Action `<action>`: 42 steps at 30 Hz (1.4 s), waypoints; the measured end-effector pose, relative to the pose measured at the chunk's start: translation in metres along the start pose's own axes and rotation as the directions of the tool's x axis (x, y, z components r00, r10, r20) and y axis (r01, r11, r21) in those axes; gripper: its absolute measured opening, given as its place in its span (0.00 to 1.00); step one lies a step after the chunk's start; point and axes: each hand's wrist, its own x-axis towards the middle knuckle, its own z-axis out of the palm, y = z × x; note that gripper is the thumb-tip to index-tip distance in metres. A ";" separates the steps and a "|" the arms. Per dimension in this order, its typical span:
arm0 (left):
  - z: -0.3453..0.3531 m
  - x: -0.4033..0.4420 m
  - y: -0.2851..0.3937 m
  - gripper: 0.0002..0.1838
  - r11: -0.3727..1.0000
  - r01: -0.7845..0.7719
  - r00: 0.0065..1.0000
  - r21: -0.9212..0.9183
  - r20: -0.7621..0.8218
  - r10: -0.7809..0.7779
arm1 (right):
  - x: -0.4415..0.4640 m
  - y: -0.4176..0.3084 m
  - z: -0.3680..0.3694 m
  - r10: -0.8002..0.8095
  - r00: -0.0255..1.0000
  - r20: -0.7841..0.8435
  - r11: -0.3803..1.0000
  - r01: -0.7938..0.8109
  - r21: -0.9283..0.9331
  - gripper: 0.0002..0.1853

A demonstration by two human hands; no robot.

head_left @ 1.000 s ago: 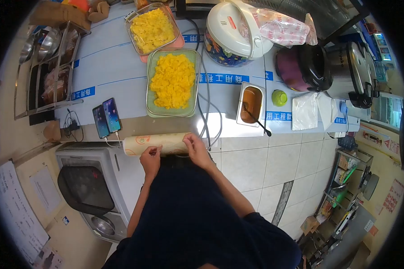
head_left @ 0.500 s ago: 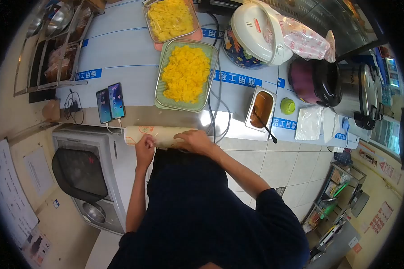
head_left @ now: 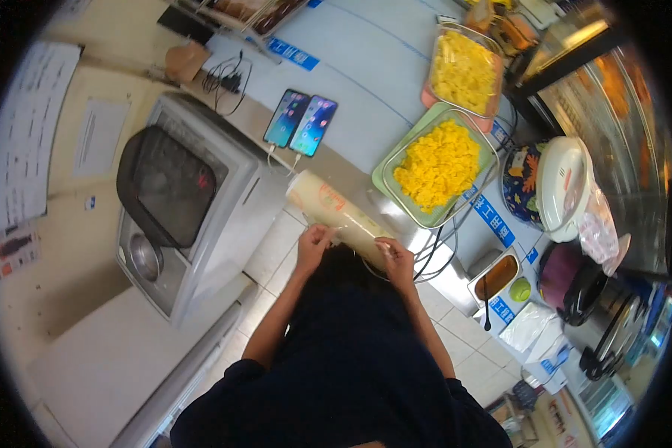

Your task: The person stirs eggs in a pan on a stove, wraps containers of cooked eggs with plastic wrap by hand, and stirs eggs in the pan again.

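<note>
A big roll of plastic wrap (head_left: 343, 213) with red print on it lies slantwise along the counter's front edge, close to my body. My left hand (head_left: 313, 248) is at the near side of the roll, its thumb and fingers pinched together at the film. Toward the roll's right end, my right hand (head_left: 398, 263) also has its fingertips pinched at the wrap. The thin film between the hands is hard to make out. Just beyond the roll is a clear dish of yellow scrambled egg (head_left: 437, 164) on a green tray (head_left: 387, 173).
Behind it stands a second dish of egg (head_left: 467, 71). Two phones (head_left: 313, 125) charge at left. Rightward are a floral rice cooker (head_left: 564, 187), a metal pan of brown sauce (head_left: 500, 275), a green cup (head_left: 520, 290) and cables (head_left: 434, 257). A grey machine (head_left: 235, 175) stands left.
My view has swung left, so the counter appears tilted. My right hand has gone from lying over the roll to pinching near its right end. My left hand stays pinched at the roll.
</note>
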 end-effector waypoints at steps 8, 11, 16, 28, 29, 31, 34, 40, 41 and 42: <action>-0.028 0.023 0.030 0.05 0.591 -0.613 0.790 0.523 0.423 0.444 | 0.001 0.005 0.009 0.011 0.993 -0.119 0.979 0.014 0.203 0.10; -0.024 0.013 0.031 0.05 0.584 -0.545 0.836 0.601 0.340 0.431 | 0.001 0.002 0.005 -0.031 0.990 -0.136 0.983 0.054 0.174 0.10; -0.036 0.018 0.040 0.05 0.391 -0.510 0.806 0.766 0.268 0.528 | -0.003 -0.016 -0.007 0.171 0.983 -0.067 0.974 -0.159 0.162 0.09; -0.048 0.060 0.037 0.06 0.909 -0.326 0.915 0.258 0.327 0.236 | -0.006 0.001 -0.026 0.017 0.965 -0.263 0.978 0.038 0.205 0.08; -0.050 0.063 0.045 0.07 0.855 -0.355 0.866 0.378 0.478 0.148 | -0.005 0.013 -0.032 0.009 0.969 -0.248 0.977 0.044 0.209 0.08; -0.040 0.054 0.093 0.08 0.743 -0.397 0.828 0.539 0.560 0.036 | -0.008 0.001 -0.040 0.013 0.969 -0.247 0.978 0.038 0.204 0.08; -0.045 0.062 0.090 0.12 0.528 -0.579 0.767 0.622 0.635 0.093 | -0.009 0.013 -0.049 -0.029 0.967 -0.252 0.983 0.074 0.170 0.08; -0.050 0.055 0.071 0.10 0.296 -0.600 0.800 0.744 0.543 0.256 | -0.023 -0.007 -0.059 -0.039 0.973 -0.226 0.998 0.049 0.041 0.06; -0.052 0.057 0.071 0.08 0.240 -0.635 0.770 0.735 0.573 0.280 | -0.023 -0.010 -0.059 -0.082 0.970 -0.228 0.996 0.084 -0.004 0.07; -0.053 0.060 0.071 0.08 0.242 -0.645 0.762 0.725 0.586 0.275 | -0.022 -0.014 -0.060 -0.126 0.966 -0.225 0.992 0.118 -0.049 0.07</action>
